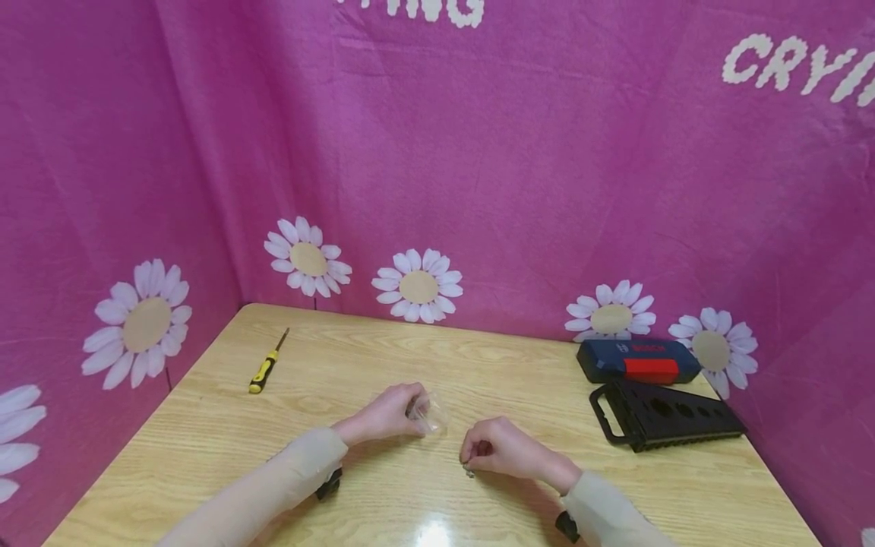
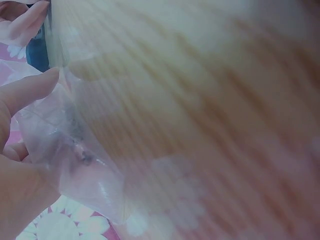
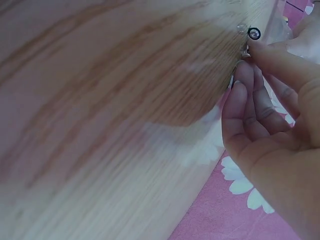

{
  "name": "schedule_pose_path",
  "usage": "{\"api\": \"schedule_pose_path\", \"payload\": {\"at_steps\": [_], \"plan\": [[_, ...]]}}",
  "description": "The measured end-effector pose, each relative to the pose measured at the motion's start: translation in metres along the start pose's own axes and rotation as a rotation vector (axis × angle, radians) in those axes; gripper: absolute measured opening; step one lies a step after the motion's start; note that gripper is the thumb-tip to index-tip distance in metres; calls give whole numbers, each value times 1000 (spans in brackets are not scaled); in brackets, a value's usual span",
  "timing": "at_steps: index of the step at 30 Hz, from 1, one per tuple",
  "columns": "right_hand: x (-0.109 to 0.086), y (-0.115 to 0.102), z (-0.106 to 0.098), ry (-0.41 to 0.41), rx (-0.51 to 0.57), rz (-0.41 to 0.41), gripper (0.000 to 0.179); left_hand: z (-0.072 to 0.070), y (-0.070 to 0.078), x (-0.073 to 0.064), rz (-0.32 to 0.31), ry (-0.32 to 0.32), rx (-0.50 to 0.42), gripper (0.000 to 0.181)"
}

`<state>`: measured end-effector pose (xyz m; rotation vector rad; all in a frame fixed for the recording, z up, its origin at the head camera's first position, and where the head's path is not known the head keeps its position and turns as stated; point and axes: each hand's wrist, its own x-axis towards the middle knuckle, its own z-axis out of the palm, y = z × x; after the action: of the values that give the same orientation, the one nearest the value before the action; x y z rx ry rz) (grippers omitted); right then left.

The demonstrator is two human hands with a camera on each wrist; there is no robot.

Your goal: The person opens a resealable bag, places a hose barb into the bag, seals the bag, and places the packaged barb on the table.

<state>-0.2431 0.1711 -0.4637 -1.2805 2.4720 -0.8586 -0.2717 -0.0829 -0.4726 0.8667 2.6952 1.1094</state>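
1. In the near-middle part of the wooden table (image 1: 519, 365), both hands are at work above or at the surface; the right hand (image 1: 509, 448) lies between 3 and 4 o'clock of the left hand (image 1: 388, 414).
2. Left hand: thumb and fingers curled, holding a clear plastic bag (image 1: 432, 412) that sticks out at 3 o'clock. Left wrist view: small dark bits (image 2: 85, 156) show at the film; cannot tell whether inside it or behind.
3. Right hand: thumb and fingertips brought together, pinching a small metal part (image 1: 469, 472) at 8 o'clock of the knuckles. Right wrist view: a dark-rimmed round end shows at the thumb tip; remainder mostly hidden. Part and bag near each other, bag at 11 o'clock of part.
4. Screwdriver (image 1: 265, 372), yellow and black handle: lying between 9 and 10 o'clock of the bag, tip toward 1 o'clock.
5. Blue case (image 1: 615, 357) with red clasp (image 1: 652, 371): at 2 o'clock of the right hand, by the far edge.
6. Black rack (image 1: 666, 416) with round holes: just nearer than the case, handle toward 9 o'clock; contact between them cannot be judged.
7. Pink cloth (image 1: 478, 190) with white daisies: hangs at 12 o'clock.
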Motion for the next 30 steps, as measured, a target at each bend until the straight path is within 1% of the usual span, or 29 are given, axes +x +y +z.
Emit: {"api": "schedule_pose_path", "payload": {"at_steps": [6,10,14,19,23,25,28,30], "plan": [[0,1,0,18,-17,-19,3,0,1,0,-2,3,12,33],[1,1,-3,38,-6,11,4,0,1,0,1,8,20,33],[5,-1,-10,75,-16,38,5,1,0,0,-2,7,21,33],[17,-6,-19,142,-28,33,7,1,0,0,-2,7,12,34],[29,-10,-23,179,-36,31,7,1,0,0,2,4,-1,33],[35,-12,-23,189,-42,38,6,0,0,0,3,3,-6,33],[42,-14,-23,189,-25,54,2,0,0,0,6,-1,-9,32],[47,-16,-23,185,-10,54,2,0,0,0,4,-4,-10,32]]}}
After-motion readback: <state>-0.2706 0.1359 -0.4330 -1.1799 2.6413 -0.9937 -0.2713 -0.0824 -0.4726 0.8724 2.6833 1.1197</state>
